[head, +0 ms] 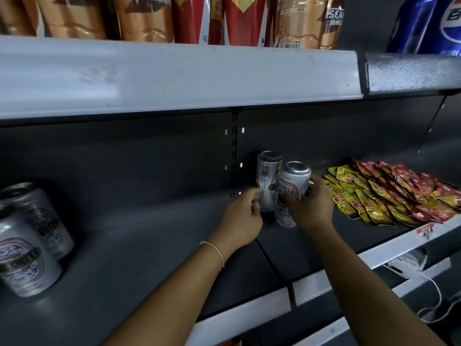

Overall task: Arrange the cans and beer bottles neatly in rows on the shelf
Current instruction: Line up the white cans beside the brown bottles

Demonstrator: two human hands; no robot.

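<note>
Two silver beer cans stand side by side near the back of the dark grey shelf (139, 245). My right hand (308, 206) grips the front can (293, 186), which leans slightly left against the rear can (268, 181). My left hand (243, 216) has its fingers curled at the lower left side of the rear can, touching it. Two more silver cans (27, 245) stand at the far left of the same shelf, one behind the other.
A pile of yellow and red snack packets (389, 193) lies on the shelf to the right of the cans. The shelf above (174, 78) holds orange and red snack bags and blue Pepsi bottles (429, 23). A white cable (434, 295) hangs below at the right.
</note>
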